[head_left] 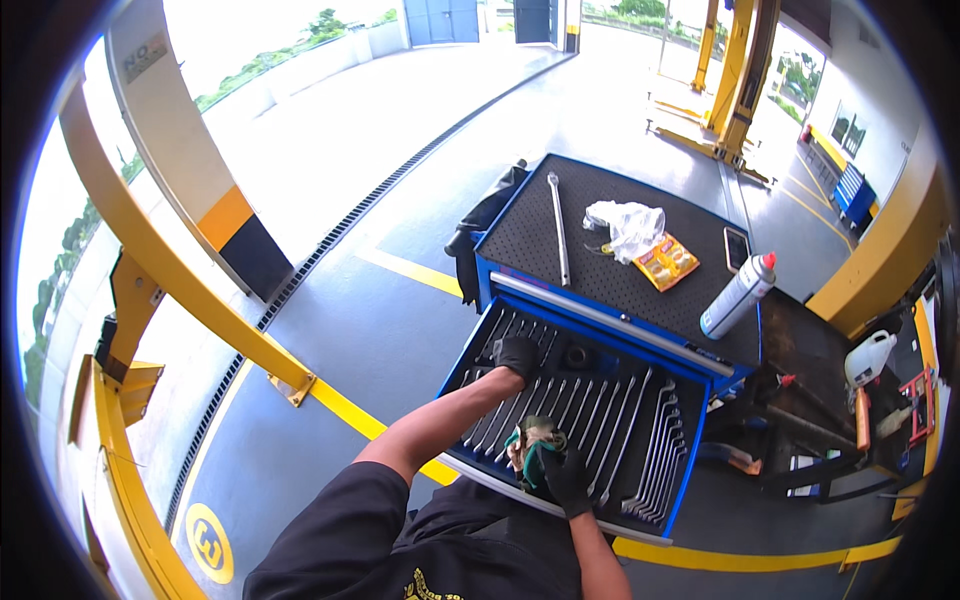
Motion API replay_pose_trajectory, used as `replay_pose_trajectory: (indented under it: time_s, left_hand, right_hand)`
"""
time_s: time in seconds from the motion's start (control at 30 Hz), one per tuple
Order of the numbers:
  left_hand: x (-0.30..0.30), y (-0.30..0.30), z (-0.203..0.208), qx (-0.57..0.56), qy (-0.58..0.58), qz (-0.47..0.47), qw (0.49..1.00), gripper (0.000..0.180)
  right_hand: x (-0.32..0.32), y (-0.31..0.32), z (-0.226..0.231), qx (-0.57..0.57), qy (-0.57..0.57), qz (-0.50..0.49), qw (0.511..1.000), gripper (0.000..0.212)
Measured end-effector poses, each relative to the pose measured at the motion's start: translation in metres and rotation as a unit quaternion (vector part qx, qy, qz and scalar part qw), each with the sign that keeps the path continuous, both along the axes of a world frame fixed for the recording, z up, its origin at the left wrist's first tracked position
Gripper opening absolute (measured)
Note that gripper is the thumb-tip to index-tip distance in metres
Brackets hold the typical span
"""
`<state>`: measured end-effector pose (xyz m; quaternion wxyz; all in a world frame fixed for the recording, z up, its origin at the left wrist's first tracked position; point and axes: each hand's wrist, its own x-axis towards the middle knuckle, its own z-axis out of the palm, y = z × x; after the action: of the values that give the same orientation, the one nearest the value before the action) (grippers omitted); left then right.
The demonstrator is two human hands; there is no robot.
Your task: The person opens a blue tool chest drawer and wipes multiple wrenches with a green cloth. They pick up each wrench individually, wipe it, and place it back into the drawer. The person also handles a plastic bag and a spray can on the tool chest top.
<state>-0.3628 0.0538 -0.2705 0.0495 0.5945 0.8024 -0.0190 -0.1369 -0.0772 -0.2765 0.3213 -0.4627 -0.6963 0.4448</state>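
An open blue tool drawer (692, 452) in front of me holds rows of combination wrenches (612, 440) in a dark liner. My left hand (517, 356), in a black glove, reaches into the back left of the drawer among the shorter wrenches. Its fingers look curled down, and whatever they hold is hidden beneath the glove. Near the drawer's front edge, my right hand (567, 482), also black-gloved, grips a crumpled green and tan cloth rag (537, 442) above the wrench handles. Offset ring wrenches (662, 455) lie nested at the drawer's right side.
On the cabinet's black top (610, 185) lie a long metal bar (558, 230), a white plastic bag (628, 225), a yellow packet (667, 262) and a phone (736, 249). A spray can (738, 297) stands at its right edge. Yellow lift arms (200, 280) flank me.
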Motion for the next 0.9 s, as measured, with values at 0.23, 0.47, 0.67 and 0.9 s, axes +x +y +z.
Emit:
replay_pose_trajectory:
  time_s: [0.23,0.47,0.67,0.9]
  left_hand:
    - [0.011,0.008,-0.004,0.054,-0.083,0.045,0.994,0.022]
    - [-0.016,-0.036,0.022,0.214,-0.177,-0.070,0.958,0.025]
    - [0.023,-0.108,0.063,0.181,-0.452,-0.113,0.866,0.037]
    - [0.089,-0.172,-0.007,0.169,-0.494,-0.142,0.841,0.033]
  right_hand:
    - [0.009,0.002,0.003,-0.052,0.014,-0.002,0.999,0.038]
    - [0.007,0.006,-0.042,0.004,0.007,-0.021,1.000,0.040]
    - [0.018,0.009,-0.023,0.166,0.105,-0.053,0.979,0.038]
    - [0.036,0.018,-0.043,0.228,-0.100,-0.014,0.968,0.031]
